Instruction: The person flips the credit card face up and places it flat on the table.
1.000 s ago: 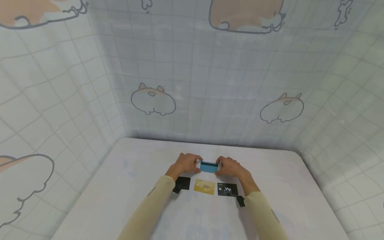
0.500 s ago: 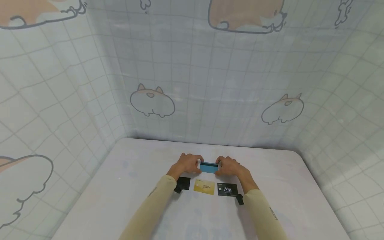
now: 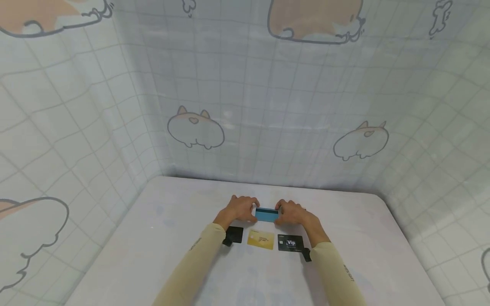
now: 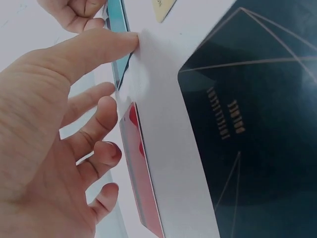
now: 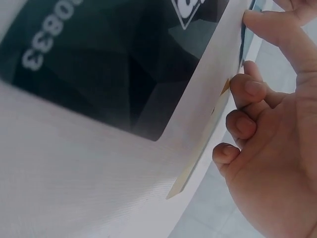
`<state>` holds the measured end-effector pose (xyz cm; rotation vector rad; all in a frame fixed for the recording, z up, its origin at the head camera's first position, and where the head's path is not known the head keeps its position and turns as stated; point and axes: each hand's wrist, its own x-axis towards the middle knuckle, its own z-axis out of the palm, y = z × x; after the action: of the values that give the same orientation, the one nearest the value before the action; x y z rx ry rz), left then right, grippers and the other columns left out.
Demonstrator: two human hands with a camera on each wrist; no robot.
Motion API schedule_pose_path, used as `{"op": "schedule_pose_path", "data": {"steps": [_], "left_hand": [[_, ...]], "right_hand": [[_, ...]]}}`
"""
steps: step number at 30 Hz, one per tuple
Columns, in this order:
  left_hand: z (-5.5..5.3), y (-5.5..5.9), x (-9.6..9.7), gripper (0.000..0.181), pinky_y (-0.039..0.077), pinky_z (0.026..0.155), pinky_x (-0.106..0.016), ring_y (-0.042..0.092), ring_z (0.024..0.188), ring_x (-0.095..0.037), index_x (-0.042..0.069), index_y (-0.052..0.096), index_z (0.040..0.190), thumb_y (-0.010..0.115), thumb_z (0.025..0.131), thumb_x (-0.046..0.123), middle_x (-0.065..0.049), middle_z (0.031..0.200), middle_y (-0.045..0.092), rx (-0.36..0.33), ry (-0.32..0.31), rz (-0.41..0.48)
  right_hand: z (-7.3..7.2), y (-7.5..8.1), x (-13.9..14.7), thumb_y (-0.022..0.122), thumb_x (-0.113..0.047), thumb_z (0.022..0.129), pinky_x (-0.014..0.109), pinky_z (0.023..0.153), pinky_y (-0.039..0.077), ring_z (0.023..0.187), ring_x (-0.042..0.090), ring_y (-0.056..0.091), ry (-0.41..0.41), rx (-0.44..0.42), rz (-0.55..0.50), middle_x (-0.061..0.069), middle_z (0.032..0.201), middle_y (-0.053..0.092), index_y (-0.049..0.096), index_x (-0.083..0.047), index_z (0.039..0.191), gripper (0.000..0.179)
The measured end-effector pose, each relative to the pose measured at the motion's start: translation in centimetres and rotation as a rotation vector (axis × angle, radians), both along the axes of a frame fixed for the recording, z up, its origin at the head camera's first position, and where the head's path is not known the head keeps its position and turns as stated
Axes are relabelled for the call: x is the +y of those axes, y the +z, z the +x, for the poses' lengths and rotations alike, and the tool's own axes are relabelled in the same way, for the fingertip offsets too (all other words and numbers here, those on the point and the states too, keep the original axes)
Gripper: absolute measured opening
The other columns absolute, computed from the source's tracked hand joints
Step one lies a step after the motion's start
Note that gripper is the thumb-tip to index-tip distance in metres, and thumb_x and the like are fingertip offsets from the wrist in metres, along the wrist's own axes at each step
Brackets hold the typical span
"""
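Observation:
In the head view a blue card (image 3: 267, 214) with a dark stripe lies between both hands. My left hand (image 3: 242, 208) pinches its left end between thumb and fingers. Its right end is pinched likewise by my right hand (image 3: 291, 212). Whether the card touches the table cannot be told. Nearer to me are a black card (image 3: 236, 234), partly behind the left wrist, a yellow card (image 3: 261, 239) and a dark "Vip" card (image 3: 290, 243). A red card (image 4: 138, 168) shows beside my left fingers in the left wrist view, and a pale yellowish card (image 5: 200, 153) beside my right fingers in the right wrist view.
The cards lie on a white table (image 3: 183, 272) with rounded far corners. A grid-patterned curtain (image 3: 268, 106) with dog drawings surrounds it at the back and both sides. Dark wrist devices (image 3: 306, 254) sit under both cuffs.

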<state>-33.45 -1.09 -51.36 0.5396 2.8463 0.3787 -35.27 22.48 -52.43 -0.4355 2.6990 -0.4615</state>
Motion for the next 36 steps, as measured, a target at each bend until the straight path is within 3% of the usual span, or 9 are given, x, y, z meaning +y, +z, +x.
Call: {"op": "schedule_pose_path", "data": {"steps": [12,22,29,36], "left_hand": [[0.2,0.2,-0.1,0.051,0.034,0.087,-0.044,0.052,0.076,-0.013,0.024,0.067,0.126,0.083,0.081,0.042,0.008,0.077,0.056,0.037,-0.026,-0.005],[0.4,-0.2,-0.6,0.052,0.033,0.083,-0.041,0.05,0.078,-0.012,0.027,0.068,0.126,0.083,0.08,0.047,0.01,0.075,0.055,0.06,-0.028,0.033],[0.7,-0.4,-1.0,0.053,0.033,0.084,-0.041,0.05,0.08,-0.012,0.028,0.067,0.127,0.082,0.08,0.048,0.011,0.074,0.055,0.07,-0.037,0.065],[0.9,-1.0,-1.6,0.052,0.032,0.085,-0.042,0.047,0.08,-0.012,0.028,0.067,0.126,0.081,0.081,0.048,0.013,0.072,0.054,0.122,-0.057,0.096]], "right_hand": [[0.6,-0.2,0.0,0.082,-0.044,0.079,0.042,0.076,0.047,0.087,0.022,0.052,-0.008,0.042,-0.024,0.002,0.101,0.056,0.058,-0.024,0.126,0.056],[1.3,-0.4,0.4,0.081,-0.045,0.078,0.043,0.075,0.046,0.088,0.023,0.052,0.028,0.138,-0.035,0.001,0.101,0.058,0.063,-0.023,0.126,0.056],[1.6,-0.4,0.3,0.081,-0.047,0.077,0.043,0.078,0.048,0.091,0.021,0.053,0.019,0.153,-0.026,0.001,0.105,0.059,0.063,-0.024,0.127,0.057],[2.2,0.0,0.3,0.085,-0.048,0.074,0.042,0.077,0.048,0.093,0.021,0.052,0.005,0.161,-0.083,0.001,0.106,0.057,0.061,-0.024,0.127,0.063]]}}
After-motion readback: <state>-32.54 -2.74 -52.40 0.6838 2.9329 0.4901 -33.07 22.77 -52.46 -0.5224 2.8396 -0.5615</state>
